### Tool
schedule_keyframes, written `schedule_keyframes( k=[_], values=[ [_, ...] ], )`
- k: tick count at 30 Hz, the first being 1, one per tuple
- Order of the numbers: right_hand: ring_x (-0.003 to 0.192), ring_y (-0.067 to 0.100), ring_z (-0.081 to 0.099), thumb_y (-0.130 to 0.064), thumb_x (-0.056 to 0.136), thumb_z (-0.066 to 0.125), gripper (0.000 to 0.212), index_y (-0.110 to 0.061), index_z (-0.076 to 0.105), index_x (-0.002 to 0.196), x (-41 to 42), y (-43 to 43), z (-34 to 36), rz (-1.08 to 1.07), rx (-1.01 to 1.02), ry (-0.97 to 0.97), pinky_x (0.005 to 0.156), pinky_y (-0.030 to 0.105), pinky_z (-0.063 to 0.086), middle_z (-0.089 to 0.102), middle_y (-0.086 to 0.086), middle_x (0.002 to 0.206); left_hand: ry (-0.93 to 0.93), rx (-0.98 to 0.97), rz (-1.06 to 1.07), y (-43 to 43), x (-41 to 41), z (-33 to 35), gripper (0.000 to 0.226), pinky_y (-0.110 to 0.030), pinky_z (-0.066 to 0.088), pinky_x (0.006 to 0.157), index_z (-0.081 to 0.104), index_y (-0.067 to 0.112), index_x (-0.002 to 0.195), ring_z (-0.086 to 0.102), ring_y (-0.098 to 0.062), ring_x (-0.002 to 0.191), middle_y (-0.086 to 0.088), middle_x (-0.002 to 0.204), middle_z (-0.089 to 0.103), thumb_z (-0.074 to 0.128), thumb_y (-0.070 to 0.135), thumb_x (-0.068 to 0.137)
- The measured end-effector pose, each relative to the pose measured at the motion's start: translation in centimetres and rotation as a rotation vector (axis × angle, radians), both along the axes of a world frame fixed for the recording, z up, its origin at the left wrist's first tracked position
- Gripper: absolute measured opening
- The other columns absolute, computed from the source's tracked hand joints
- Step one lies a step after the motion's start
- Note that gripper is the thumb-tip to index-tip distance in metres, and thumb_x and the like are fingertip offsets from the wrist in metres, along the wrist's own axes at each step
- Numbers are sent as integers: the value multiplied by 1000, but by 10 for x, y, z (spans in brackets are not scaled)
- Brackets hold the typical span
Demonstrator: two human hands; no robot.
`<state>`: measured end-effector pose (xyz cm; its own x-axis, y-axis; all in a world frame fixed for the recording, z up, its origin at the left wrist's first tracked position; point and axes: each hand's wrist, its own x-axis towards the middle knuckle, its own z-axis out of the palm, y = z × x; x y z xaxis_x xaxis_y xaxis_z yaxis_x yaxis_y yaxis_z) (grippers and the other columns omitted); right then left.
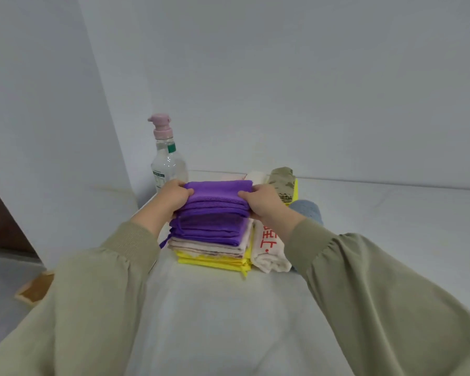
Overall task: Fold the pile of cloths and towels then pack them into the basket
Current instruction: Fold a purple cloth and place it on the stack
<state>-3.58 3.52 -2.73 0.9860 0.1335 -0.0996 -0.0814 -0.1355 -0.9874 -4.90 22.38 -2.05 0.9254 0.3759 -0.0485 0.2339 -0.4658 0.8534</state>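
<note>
Gripping a folded purple microfibre cloth (217, 192) by its two short ends, the person holds it level at the top of a stack of folded cloths (209, 240). I cannot tell whether it rests on the stack or sits just clear of it. The left hand (174, 195) pinches the left end and the right hand (263, 202) the right end, each with the thumb on top and the fingers curled under.

Below it the stack shows more purple cloth, then pale beige towels (206, 246), then bright yellow cloths (212, 261) at the bottom. It stands near the left edge of the white-covered table (228, 308), towards the far end.

Touching its right side lies a cream towel with red characters (269, 245). Behind that is a folded camouflage-print cloth (281, 183), and a blue-grey cloth (307, 210) sits just past the right wrist. A clear pump bottle with a pink head (167, 161) stands at the far left corner.

Folding looks largely done, and the step in hand appears to be stacking or squaring this cloth. No basket can be made out for certain. The next move probably calls for setting the cloth flush, edges aligned, then locating the basket and lifting the stack without letting the layers slide.
</note>
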Motion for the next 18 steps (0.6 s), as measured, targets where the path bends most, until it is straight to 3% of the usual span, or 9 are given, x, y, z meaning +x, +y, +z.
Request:
schedule_keyframes(
  k=[3, 6, 7, 9, 10, 12, 15, 18],
  values=[
    [47, 20, 55, -18, 92, 60, 17, -1, 57, 87, -1, 9, -10, 14, -267, -21, 43, 24, 49, 59, 11, 66, 41, 310, 2, 12, 2, -12, 38, -37, 44, 87, 52, 7, 128, 54, -34, 110, -13, 125, 56, 57, 24, 94],
    [48, 17, 54, -17, 89, 58, 19, -5, 56, 75, -3, 10, -20, 37, -503, -92, 47, 23, 47, 58, 8, 59, 18, 732, -5, 12, -6, -23, 35, -38, 43, 86, 53, 12, 123, 53, -32, 111, -10, 123, 57, 56, 29, 93],
    [59, 19, 58, -18, 88, 58, 15, -4, 58, 85, -3, 10, -21, 25, -562, -140, 55, 26, 47, 61, 8, 70, -67, 845, -22, 10, -8, -26, 34, -40, 44, 86, 53, 12, 124, 52, -32, 112, -10, 123, 56, 55, 27, 94],
    [94, 27, 59, -19, 88, 56, 38, -6, 49, 122, -2, 9, -20, 15, -729, -281, 75, 32, 46, 58, 12, 108, -260, 965, -125, 0, -11, -25, 35, -41, 41, 94, 53, 13, 130, 47, -29, 117, -8, 128, 55, 49, 23, 97],
    [110, 31, 52, -17, 89, 54, 50, -11, 40, 136, -2, 10, -21, 42, -817, -355, 84, 34, 44, 49, 14, 125, -294, 968, -199, -4, -11, -26, 35, -40, 38, 98, 54, 13, 131, 46, -28, 119, -8, 129, 56, 44, 23, 99],
    [127, 33, 37, -13, 91, 46, 54, -18, 35, 144, -4, 13, -22, 126, -945, -520, 101, 38, 38, 34, 12, 145, -222, 959, -352, -9, -11, -30, 37, -38, 33, 104, 52, 12, 131, 44, -28, 122, -9, 132, 55, 35, 27, 102],
    [135, 28, 33, -23, 99, 32, 42, -14, 46, 137, -9, 17, -29, 253, -1051, -619, 111, 43, 27, 39, 8, 147, -41, 1000, -471, -7, -14, -44, 49, -42, 18, 116, 29, 14, 148, 18, -26, 144, -5, 156, 26, 24, 35, 104],
    [136, 25, 31, -37, 101, 22, 48, -11, 43, 136, -17, 14, -44, 302, -1174, -618, 113, 48, 20, 42, 6, 143, 2, 1044, -499, -6, -21, -59, 53, -42, 8, 119, 14, 21, 153, 3, -21, 148, 1, 161, 9, 17, 39, 104]
  ],
)
